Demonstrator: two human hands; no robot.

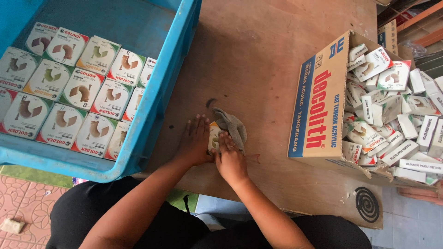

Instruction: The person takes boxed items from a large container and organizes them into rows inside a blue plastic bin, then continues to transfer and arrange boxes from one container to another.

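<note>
Small box [213,134] between flat left hand [195,140] and right hand [229,159], seemingly pressing grey cloth [233,127].

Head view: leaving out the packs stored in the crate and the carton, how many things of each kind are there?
Blue crate: 1
Carton: 1
Grey cloth: 1
Loose pack: 1
Black coil: 1
Total: 5
</note>
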